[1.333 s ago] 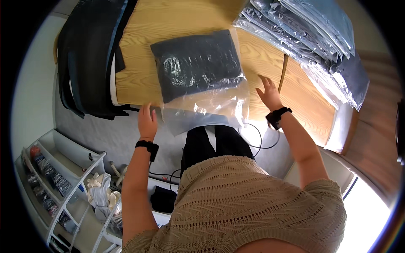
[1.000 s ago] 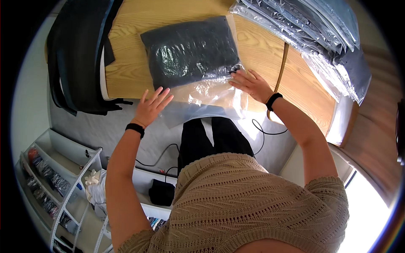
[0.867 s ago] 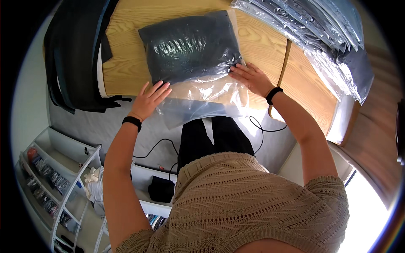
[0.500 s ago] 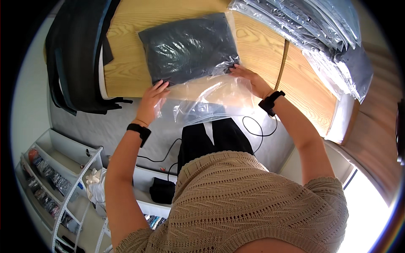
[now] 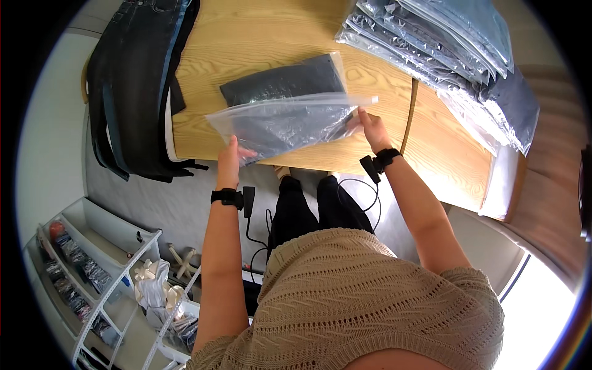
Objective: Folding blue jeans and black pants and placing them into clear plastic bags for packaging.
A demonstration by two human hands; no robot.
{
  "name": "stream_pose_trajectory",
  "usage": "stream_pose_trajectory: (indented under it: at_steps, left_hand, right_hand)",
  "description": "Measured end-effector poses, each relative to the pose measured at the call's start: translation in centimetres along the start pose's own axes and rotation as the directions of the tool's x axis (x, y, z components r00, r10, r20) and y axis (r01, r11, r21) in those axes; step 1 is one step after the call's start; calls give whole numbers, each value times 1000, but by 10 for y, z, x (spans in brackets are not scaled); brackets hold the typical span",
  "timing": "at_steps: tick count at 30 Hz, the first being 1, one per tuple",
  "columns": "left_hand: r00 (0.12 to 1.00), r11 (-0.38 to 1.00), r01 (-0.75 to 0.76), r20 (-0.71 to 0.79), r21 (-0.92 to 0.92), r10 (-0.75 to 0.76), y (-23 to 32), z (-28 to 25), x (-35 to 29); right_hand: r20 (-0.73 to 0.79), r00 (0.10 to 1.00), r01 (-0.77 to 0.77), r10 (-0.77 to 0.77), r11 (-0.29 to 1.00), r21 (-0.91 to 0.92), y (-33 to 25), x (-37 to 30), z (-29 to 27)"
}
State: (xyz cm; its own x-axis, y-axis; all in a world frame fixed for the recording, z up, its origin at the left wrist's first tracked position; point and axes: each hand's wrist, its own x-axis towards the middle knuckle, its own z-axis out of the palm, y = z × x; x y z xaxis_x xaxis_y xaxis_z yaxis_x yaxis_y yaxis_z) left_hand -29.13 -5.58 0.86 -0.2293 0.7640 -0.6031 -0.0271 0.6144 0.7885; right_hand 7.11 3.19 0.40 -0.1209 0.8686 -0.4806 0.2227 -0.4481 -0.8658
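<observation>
A clear plastic bag (image 5: 290, 117) with a dark folded garment (image 5: 277, 83) inside lies at the near edge of the wooden table. Its loose open end, with a pale strip along the rim, is folded up over the near half of the garment. My left hand (image 5: 229, 161) grips the bag's near left corner, thumb up and fingers partly seen through the plastic. At the right side, my right hand (image 5: 373, 131) pinches the bag between thumb and fingers.
Dark jeans (image 5: 132, 80) are heaped along the left of the wooden table (image 5: 246, 31). A stack of bagged garments (image 5: 431, 43) rises at the back right. White shelving (image 5: 111, 290) with packed goods stands at lower left. Cables (image 5: 250, 231) hang from both wrist straps.
The bag's loose end, earlier hanging toward me past the table edge, is now folded up over the garment. My left hand moved slightly right and down; the right hand shifted right and down.
</observation>
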Motion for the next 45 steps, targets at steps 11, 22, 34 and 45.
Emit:
stream_pose_trajectory:
  at_steps: [11,22,34,45]
  left_hand:
    - [993,994,104,-57,45,-102,-5,3,11]
    - [990,996,93,-108,12,-92,-12,-1,13]
    - [994,998,-2,107,64,-5,-15,2,-31]
    - [998,997,-57,-5,-45,56,-21,9,-10]
  right_hand:
    - [-226,974,35,-32,999,10,-3,17,9]
    - [-400,914,4,-67,988,-156,39,-29,12]
    - [-489,861,-59,-142,927,-372,50,-34,7]
    - [-594,802,-175,-63,926,-335,40,-34,16]
